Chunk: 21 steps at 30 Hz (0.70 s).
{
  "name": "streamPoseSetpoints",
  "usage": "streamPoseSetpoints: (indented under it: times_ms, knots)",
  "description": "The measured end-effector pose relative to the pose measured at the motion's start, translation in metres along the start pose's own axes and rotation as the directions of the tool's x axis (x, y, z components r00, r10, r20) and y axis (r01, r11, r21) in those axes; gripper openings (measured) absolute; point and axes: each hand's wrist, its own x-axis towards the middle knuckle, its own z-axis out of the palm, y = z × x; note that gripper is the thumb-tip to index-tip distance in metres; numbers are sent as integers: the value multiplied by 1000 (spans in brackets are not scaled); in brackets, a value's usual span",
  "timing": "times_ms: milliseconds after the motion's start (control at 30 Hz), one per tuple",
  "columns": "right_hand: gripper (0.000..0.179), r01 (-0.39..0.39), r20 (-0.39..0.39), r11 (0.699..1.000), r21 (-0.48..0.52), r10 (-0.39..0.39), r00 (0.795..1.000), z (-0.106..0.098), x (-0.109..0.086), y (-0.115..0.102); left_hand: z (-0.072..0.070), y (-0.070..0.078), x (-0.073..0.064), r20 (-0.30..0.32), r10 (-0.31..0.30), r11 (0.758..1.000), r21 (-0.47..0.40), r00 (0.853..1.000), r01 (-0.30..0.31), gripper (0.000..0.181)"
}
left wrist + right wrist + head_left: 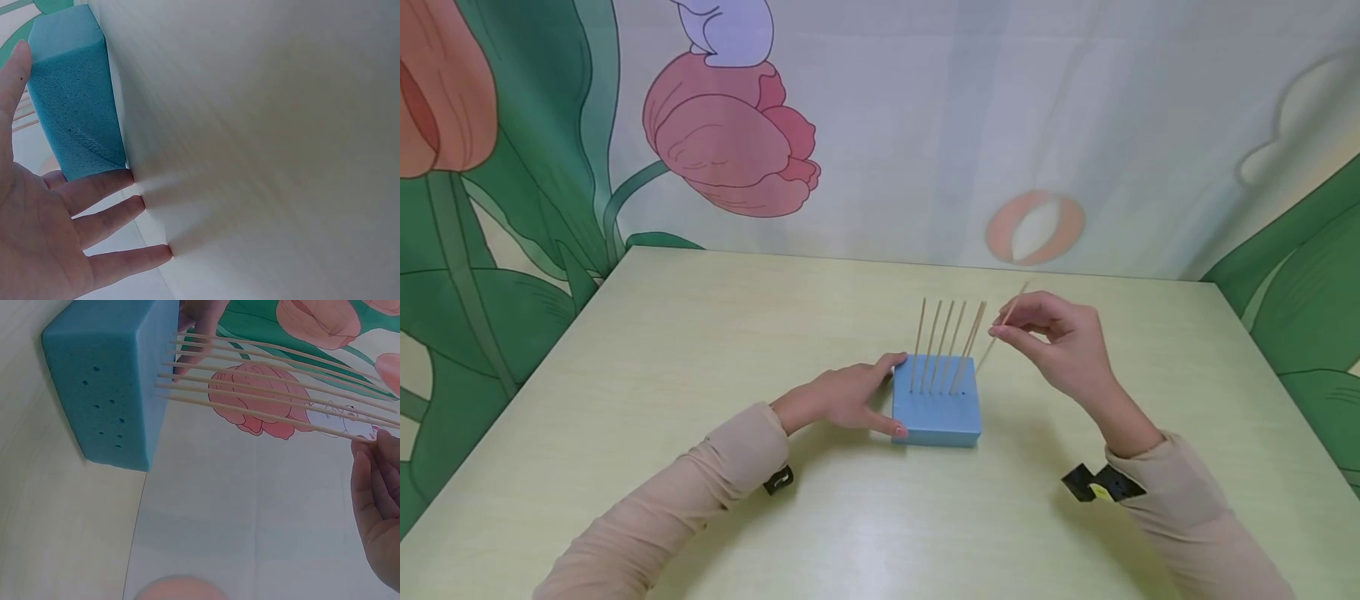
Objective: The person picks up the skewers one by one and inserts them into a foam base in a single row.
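Note:
A blue foam block (936, 417) lies on the table, with several thin wooden sticks (931, 346) standing in a row in its top. My left hand (850, 396) holds the block from its left side, thumb at the near corner and index finger at the far one. In the left wrist view its other fingers (109, 222) spread out straight. Between thumb and fingertips my right hand (1060, 333) pinches another wooden stick (269, 417), tilted, right of the row. Its lower end is by the block's right edge; whether it touches I cannot tell.
A small dark hole shows in the block's top, right of the row. Several holes dot one side face (100, 406). The pale table (737, 317) ends at a printed curtain (895, 150) behind. A black strap piece (1101, 483) is at the right sleeve.

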Motion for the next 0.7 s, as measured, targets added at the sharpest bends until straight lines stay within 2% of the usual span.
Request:
streamPoseSetpoints:
  times_ms: [167,400,700]
  knots:
    - [19,-2,32,999,-48,3,999,4,-1,4,-1,1,0,-4,0,1000,4,1000,0,103]
    - [15,-22,72,986,-168,34,997,11,-9,15,-1,1,0,-11,4,1000,5,1000,-3,103]
    - [20,-45,119,977,-207,71,990,11,-14,14,-1,0,-1,-1,-1,1000,1,1000,1,103]
